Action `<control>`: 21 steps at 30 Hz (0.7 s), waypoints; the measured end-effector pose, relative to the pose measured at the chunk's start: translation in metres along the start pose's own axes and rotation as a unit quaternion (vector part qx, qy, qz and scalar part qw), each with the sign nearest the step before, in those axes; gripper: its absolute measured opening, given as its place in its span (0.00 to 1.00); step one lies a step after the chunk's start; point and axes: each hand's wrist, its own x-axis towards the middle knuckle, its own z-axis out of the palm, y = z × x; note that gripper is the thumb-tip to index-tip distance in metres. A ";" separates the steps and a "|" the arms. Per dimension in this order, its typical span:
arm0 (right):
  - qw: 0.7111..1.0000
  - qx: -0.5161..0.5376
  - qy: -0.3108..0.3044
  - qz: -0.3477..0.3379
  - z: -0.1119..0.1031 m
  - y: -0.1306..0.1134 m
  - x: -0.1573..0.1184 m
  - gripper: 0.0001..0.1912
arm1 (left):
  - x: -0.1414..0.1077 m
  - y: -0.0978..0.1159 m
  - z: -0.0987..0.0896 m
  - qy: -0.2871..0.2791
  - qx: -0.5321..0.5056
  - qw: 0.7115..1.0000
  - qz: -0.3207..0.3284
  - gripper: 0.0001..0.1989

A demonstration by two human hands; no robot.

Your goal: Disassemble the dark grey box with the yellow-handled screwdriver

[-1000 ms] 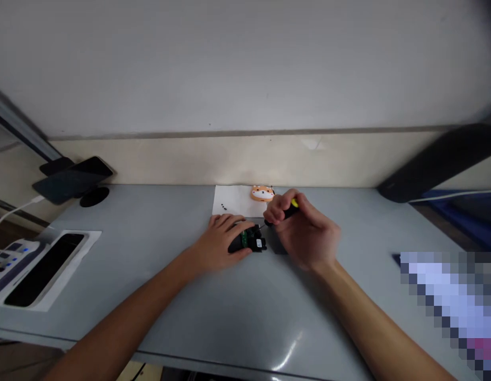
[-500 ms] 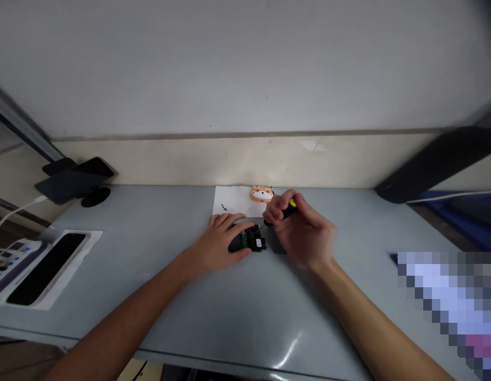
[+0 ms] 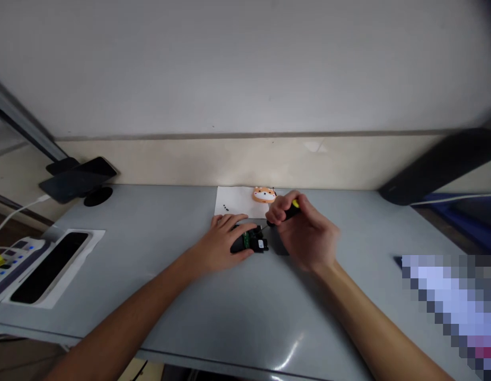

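Observation:
An opened black computer mouse (image 3: pixel 261 244), its green circuit board showing, lies on the grey table. My left hand (image 3: pixel 218 244) is wrapped around its left end, thumb on the near side and fingers on the far side. In my right hand (image 3: pixel 309 233) is a screwdriver (image 3: pixel 292 212) with a black and yellow handle. Its thin shaft slants down left to the far right part of the mouse; whether the tip sits in a screw is too small to tell. A dark flat piece (image 3: pixel 282 251) shows partly beneath my right hand.
Behind the mouse lies white paper (image 3: pixel 239 197) with several tiny dark screws (image 3: pixel 226 208) and an orange animal-faced case (image 3: pixel 264 195). A phone (image 3: pixel 50 267) and power strip (image 3: pixel 17 264) are at left, near a phone on a stand (image 3: pixel 80 180). A dark cylinder (image 3: pixel 439 166) stands at back right.
The whole view has shifted slightly, so everything sits a little further right. Both hands keep nearly the same pose on the mouse and the screwdriver.

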 end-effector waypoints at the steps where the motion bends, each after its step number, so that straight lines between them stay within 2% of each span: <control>1: 1.000 0.000 0.000 -0.001 0.000 0.000 0.000 0.17 | 0.000 0.000 0.000 0.000 0.001 1.000 -0.001 0.27; 21: 0.999 -0.038 0.000 -0.004 0.001 0.001 0.000 0.16 | 0.001 -0.001 0.000 -0.002 0.005 1.000 0.004 0.26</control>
